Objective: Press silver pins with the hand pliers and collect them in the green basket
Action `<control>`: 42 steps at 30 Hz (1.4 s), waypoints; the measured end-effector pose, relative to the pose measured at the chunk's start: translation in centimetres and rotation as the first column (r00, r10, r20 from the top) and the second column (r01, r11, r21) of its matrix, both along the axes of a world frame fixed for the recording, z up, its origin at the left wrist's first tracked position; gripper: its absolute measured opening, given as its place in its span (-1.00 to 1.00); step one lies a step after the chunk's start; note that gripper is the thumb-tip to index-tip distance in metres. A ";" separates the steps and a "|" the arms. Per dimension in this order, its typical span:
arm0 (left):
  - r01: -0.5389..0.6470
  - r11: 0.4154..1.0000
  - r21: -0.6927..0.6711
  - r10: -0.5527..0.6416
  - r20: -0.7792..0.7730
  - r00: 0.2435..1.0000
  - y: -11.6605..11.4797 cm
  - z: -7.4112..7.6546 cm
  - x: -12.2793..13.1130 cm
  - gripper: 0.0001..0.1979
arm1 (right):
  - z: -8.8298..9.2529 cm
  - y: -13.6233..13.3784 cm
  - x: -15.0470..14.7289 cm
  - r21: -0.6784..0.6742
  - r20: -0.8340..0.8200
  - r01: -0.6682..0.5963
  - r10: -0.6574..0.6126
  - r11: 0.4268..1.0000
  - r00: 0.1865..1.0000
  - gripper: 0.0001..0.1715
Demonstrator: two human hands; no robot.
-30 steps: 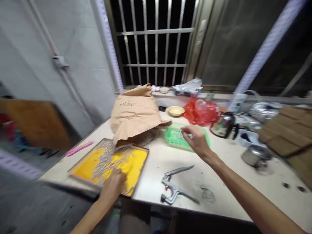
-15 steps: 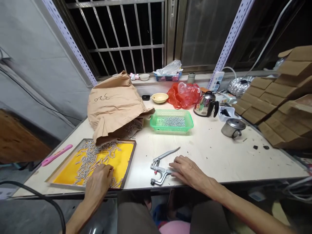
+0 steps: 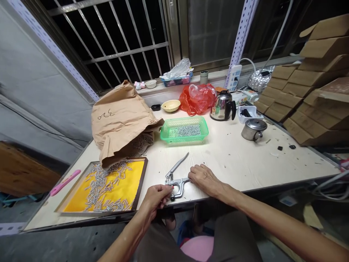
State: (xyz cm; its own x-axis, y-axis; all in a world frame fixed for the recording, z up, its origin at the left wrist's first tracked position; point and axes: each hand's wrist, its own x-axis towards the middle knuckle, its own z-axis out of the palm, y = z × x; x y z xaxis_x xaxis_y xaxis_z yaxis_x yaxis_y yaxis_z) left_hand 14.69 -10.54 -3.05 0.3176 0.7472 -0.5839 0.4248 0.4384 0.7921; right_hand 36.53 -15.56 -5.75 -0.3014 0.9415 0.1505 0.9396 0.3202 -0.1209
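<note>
Grey-metal hand-press pliers [image 3: 177, 181] lie at the surface's [image 3: 231, 163] front edge; the right hand [image 3: 205, 179] grasps one handle; the left hand [image 3: 156, 197] bunches fingers beside the near end, whether gripping I cannot tell; squeezing early could nip them.

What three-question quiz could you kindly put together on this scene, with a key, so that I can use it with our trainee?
1. Multiple choice: Which thing does the right hand touch?
A) The kettle
B) The spring-loaded pliers
C) The enamel bowl

2. True or false: The green plastic basket has small metal pieces in it.

3. Fill in the blank: The inside of the shallow tray, on the person's left, is coloured ____ where it shows between the metal pieces lying in it.

Key:
1. B, the spring-loaded pliers
2. True
3. Yellow
</note>
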 end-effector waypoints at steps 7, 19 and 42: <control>-0.013 0.996 0.093 0.022 -0.105 0.994 -0.7 -0.3 0.6 -0.55 | 0.6 -1.0 -0.3 -0.014 -0.052 0.041 -0.042 0.999 0.998 -0.87; 0.114 0.990 0.077 -0.090 -0.268 0.959 0.1 -0.3 0.6 -0.59 | 0.9 -1.6 -0.6 -0.052 -0.084 0.076 -0.081 0.996 0.993 -0.80; 0.149 0.989 0.023 -0.133 -0.328 0.935 -0.2 0.2 1.1 -0.52 | 2.1 4.9 3.2 -0.241 -0.092 -0.140 0.121 0.961 0.988 0.15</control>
State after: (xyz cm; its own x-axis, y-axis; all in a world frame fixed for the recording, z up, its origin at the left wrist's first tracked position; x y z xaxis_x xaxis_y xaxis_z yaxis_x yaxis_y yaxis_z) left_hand 15.82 -10.77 -2.80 0.2208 0.7377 -0.6380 0.7167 0.3209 0.6191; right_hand 39.68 -10.64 -3.69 -0.4206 0.9057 -0.0534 0.8768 0.3907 -0.2802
